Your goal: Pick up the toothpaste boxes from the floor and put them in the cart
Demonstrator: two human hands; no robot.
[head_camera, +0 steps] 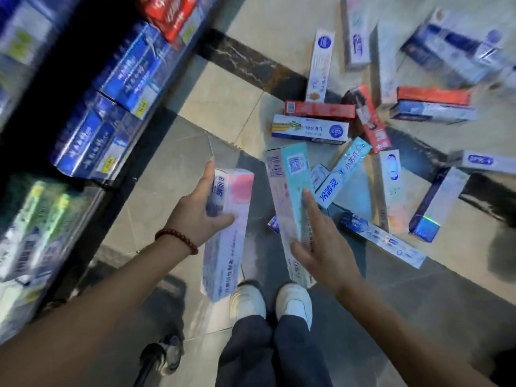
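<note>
Underfoot, a shop floor [217,101] of pale glossy tiles runs beneath the person, crossed by dark marbled bands. Left of the white shoes [270,303], a dark shelf unit [83,113] holds rows of blue, red and green toothpaste cartons with yellow price tags; its print is blurred and cannot be read. A black caster wheel [162,356] stands just left of the shoes.

Beyond the shoes, scattered boxes [371,141] lie on the tiles in a loose heap, some overlapping, in red, white, blue and teal. One teal box carries large Chinese characters, another white one a blue round logo; the smaller writing is too blurred to make out.

The left hand [201,213], a beaded bracelet [177,240] at its wrist, grips a pink-and-white box [229,233] showing a barcode, fingers curled around its side, held above the floor just ahead of the shoes. The right hand [321,247] holds a long teal-and-pink box [290,202] with a QR code and barcode, thumb and forefinger pressed along its faces. Both held boxes sit side by side, apart, nearer the shoes than the heap.
</note>
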